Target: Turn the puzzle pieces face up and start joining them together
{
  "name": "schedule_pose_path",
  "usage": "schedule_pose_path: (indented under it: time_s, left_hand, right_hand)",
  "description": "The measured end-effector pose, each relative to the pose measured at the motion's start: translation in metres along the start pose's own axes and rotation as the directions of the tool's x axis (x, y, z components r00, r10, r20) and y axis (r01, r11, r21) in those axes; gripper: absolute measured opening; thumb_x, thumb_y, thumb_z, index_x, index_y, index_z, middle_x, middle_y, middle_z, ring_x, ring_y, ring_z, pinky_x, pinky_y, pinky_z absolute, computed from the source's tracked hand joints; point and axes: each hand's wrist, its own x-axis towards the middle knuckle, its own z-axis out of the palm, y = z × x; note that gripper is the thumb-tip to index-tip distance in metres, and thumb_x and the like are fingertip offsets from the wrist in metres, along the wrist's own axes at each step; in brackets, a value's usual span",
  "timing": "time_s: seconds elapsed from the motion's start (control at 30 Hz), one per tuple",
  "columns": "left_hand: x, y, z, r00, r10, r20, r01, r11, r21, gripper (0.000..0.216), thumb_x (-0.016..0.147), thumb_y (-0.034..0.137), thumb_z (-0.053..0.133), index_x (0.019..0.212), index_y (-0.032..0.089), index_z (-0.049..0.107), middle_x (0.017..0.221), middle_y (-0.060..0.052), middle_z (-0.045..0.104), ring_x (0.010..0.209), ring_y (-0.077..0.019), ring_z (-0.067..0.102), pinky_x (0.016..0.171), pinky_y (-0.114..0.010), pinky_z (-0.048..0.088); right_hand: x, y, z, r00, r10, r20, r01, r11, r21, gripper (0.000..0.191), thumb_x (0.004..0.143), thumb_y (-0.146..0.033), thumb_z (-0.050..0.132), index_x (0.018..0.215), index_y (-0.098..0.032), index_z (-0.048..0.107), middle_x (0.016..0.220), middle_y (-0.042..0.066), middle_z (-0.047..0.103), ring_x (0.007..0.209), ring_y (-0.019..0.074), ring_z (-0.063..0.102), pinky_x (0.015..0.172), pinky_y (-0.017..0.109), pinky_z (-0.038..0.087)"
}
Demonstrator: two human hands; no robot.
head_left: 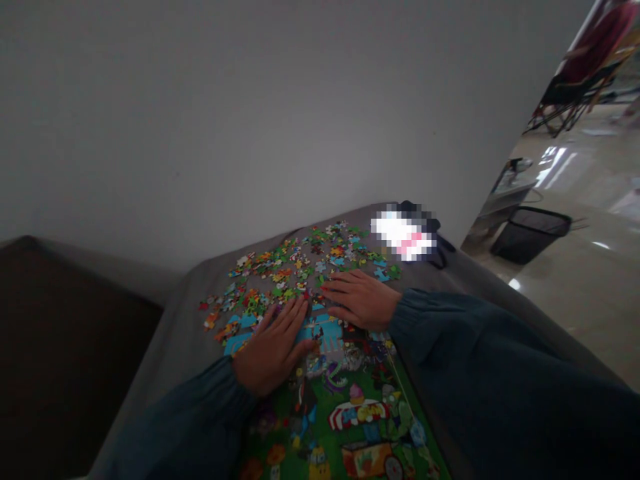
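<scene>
A partly assembled colourful jigsaw puzzle [350, 413] lies on a grey cloth-covered table [170, 333]. My left hand [273, 347] rests flat on the blue top part of the joined picture, fingers stretched forward. My right hand [357, 297] lies flat beside it, fingers pointing left over the edge of the joined part, touching the pieces there. Neither hand holds anything. Several loose puzzle pieces [295, 267] are scattered beyond both hands. Dark teal sleeves cover both arms.
A blurred-out white and pink object [405, 235] sits on dark items at the table's far right corner. A plain wall stands behind the table. On the shiny floor to the right stand a black bin [530, 230] and a folding chair [575, 93].
</scene>
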Motion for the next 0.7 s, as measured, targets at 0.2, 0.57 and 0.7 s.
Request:
schedule_pose_path:
  time_s: [0.2, 0.57, 0.7]
  left_hand:
    - [-0.023, -0.048, 0.010, 0.977, -0.212, -0.040, 0.213, 0.977, 0.033, 0.068, 0.097, 0.057, 0.017, 0.153, 0.020, 0.007, 0.160, -0.005, 0.007, 0.146, -0.0275, 0.005, 0.117, -0.052, 0.015]
    - [0.007, -0.081, 0.013, 0.961, -0.270, 0.056, 0.271, 0.962, -0.015, 0.070, 0.096, 0.059, 0.014, 0.153, 0.020, 0.004, 0.159, -0.007, 0.011, 0.146, -0.0257, 0.011, 0.115, -0.059, 0.002]
    - [0.025, -0.090, 0.010, 0.957, -0.283, 0.061, 0.284, 0.959, -0.008, 0.069, 0.096, 0.059, 0.011, 0.152, 0.020, 0.000, 0.159, -0.006, 0.007, 0.146, -0.0276, 0.011, 0.114, -0.059, 0.008]
  right_hand:
    - [0.002, -0.001, -0.005, 1.000, -0.019, 0.014, 0.018, 0.998, 0.059, 0.039, 0.100, -0.039, 0.036, 0.112, -0.016, 0.065, 0.117, 0.008, 0.065, 0.119, 0.0236, 0.049, 0.097, 0.042, 0.039]
    - [0.003, -0.001, -0.002, 1.000, -0.015, 0.021, 0.013, 0.997, 0.079, 0.038, 0.101, -0.037, 0.035, 0.114, -0.017, 0.064, 0.115, 0.009, 0.063, 0.114, 0.0219, 0.050, 0.097, 0.041, 0.040]
    - [0.003, 0.000, -0.001, 1.000, -0.027, 0.001, 0.026, 0.997, 0.074, 0.038, 0.101, -0.037, 0.035, 0.113, -0.016, 0.065, 0.115, 0.009, 0.063, 0.111, 0.0220, 0.051, 0.096, 0.041, 0.040]
